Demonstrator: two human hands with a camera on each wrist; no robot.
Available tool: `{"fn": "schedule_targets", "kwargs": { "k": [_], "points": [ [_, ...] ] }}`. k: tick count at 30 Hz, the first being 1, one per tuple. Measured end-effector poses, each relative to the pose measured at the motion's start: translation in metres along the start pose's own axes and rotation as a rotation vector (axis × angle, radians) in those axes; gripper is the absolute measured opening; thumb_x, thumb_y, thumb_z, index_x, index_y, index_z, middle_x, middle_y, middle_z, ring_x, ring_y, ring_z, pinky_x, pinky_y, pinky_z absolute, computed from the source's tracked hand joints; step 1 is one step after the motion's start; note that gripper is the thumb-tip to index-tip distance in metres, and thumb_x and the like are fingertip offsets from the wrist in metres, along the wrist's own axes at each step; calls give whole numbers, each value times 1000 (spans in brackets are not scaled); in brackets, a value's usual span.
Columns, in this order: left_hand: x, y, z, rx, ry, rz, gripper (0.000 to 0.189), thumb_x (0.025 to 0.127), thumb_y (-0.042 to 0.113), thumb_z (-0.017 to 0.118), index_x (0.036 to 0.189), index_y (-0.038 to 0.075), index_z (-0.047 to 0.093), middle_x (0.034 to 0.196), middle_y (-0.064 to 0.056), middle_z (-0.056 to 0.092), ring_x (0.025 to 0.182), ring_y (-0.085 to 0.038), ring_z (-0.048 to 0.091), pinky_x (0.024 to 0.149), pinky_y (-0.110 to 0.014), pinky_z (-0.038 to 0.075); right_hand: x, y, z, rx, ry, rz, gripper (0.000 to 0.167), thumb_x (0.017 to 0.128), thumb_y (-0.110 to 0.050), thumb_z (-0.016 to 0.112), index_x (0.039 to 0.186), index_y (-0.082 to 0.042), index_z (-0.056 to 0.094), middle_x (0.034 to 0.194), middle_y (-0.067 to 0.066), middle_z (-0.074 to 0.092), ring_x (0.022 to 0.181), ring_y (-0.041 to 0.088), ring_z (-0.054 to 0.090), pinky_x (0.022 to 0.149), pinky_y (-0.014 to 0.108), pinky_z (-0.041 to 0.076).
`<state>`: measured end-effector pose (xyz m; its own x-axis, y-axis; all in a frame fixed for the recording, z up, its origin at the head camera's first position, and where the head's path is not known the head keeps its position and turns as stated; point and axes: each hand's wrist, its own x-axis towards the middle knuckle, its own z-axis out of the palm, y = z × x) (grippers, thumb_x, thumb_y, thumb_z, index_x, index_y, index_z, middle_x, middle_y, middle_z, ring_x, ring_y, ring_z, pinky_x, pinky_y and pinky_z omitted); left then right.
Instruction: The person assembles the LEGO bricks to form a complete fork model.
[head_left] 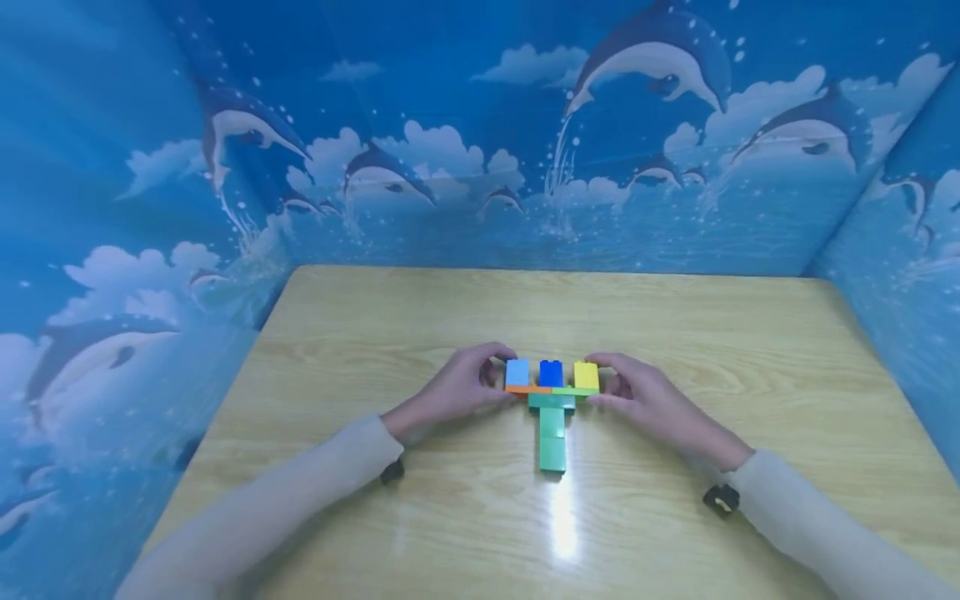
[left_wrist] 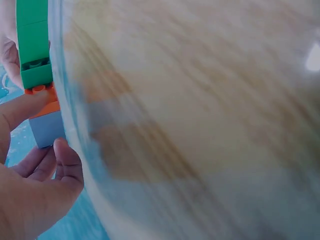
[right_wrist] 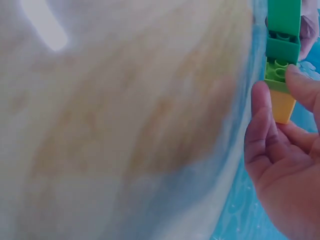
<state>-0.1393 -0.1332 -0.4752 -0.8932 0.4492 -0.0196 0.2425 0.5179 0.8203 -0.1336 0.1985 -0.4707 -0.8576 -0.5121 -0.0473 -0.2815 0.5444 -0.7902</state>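
A T-shaped build of toy building bricks lies on the table. Its stem is green bricks, and a green crosspiece joins the stem to an orange plate and a lime-green plate. Along the far side are a light blue brick, a dark blue brick and a yellow brick. At the left end my left hand pinches the orange plate and light blue brick between thumb and fingers. My right hand pinches the lime-green plate and yellow brick at the right end.
The wooden-patterned table extends around the build, with a bright light reflection in front of it. Walls with a dolphin and cloud print stand behind the table and at both sides. Dark straps show at the wrists.
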Motion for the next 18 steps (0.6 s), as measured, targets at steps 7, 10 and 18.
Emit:
{"fn": "schedule_targets", "kwargs": {
  "k": [7, 10, 18],
  "points": [
    [2, -2, 4, 49, -21, -76, 54, 89, 14, 93, 137, 10, 69, 115, 3, 68, 88, -17, 61, 75, -32, 55, 3, 4, 5, -38, -29, 32, 66, 101, -27, 82, 157, -6, 54, 95, 2, 62, 78, 22, 55, 64, 32, 49],
    [2, -1, 6, 42, -20, -88, 55, 89, 14, 94, 137, 11, 69, 116, 3, 67, 92, -17, 62, 77, -32, 56, 3, 5, 5, -43, -31, 50, 66, 100, -25, 82, 157, -6, 54, 93, 1, 61, 78, 22, 55, 64, 31, 49],
    [-13, 10, -18, 246, -103, -81, 91, 93, 36, 89, 165, 9, 41, 157, -10, 50, 143, -28, 50, 112, -50, 50, -8, -2, -14, -65, -46, 102, 80, 104, -47, 75, 165, -7, 42, 149, 15, 59, 114, 26, 66, 91, 46, 60]
  ]
}}
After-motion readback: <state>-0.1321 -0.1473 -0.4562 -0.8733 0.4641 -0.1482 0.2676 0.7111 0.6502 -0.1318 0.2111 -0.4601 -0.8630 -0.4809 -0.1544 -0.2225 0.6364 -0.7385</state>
